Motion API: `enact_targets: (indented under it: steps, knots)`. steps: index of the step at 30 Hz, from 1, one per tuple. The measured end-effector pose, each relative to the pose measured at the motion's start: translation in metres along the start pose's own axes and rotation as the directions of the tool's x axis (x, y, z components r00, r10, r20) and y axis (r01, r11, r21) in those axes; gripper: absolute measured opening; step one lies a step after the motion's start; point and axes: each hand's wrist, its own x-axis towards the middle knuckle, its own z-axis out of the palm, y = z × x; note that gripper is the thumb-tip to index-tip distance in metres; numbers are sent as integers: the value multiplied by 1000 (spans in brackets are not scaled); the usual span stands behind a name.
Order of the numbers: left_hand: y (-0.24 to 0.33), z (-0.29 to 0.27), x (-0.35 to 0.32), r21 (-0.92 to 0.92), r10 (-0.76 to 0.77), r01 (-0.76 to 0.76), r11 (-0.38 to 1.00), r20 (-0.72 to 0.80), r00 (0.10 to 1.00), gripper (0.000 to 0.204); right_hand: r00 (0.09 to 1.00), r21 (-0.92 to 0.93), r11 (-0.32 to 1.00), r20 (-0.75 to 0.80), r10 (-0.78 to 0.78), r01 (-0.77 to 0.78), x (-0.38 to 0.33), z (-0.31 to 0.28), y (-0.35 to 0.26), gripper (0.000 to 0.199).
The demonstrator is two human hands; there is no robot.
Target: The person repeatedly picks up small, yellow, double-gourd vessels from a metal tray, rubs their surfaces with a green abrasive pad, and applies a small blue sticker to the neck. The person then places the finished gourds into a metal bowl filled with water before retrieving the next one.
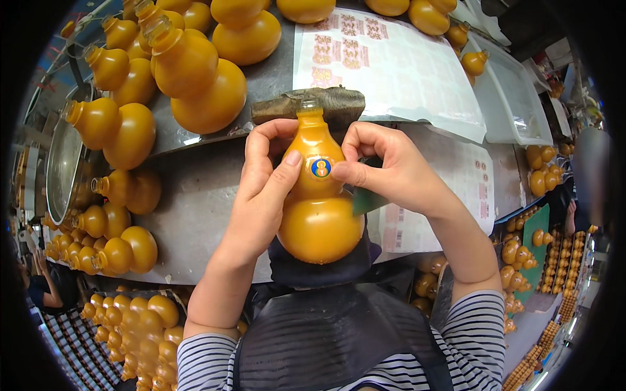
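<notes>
Two hands point(264, 179) point(394, 169) at a gourd bottle point(321, 228), with perhaps a green blade point(367, 202).

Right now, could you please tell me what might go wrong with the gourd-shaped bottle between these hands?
The round sticker could crease, since the right hand is at its edge on a curved surface. The rounded bottle might roll if the left hand loosened; the wooden block is only at its neck end. The flat green piece by the right hand could scuff the bottle, as they look close together.
</notes>
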Motion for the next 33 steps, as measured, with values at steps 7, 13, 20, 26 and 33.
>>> enact_targets:
  steps: [7, 13, 20, 26, 33]
  knots:
    - [-6, -6, 3, 226, 110, -112, 968, 22, 994, 47, 998, 38, 998, 39, 57, -58, 1, -4, -2, 24]
    - [-6, 0, 7, 355, 155, -151, 922, 16, 988, 68, 987, 370, 929, -142, 69, -11, 2, -27, -5, 21]
    - [-5, 0, 7, 276, 123, -119, 954, 3, 992, 74, 914, -268, 894, -94, -394, 358, 10, -15, -38, 32]
    - [-10, -1, 6, 507, 155, -152, 848, 36, 987, 85, 805, -630, 597, 80, -587, 497, 34, 6, -34, 33]
    - [-10, -7, 4, 27, 67, -67, 997, 27, 997, 64, 824, -425, 812, -220, -522, 400, 14, 7, -33, 26]
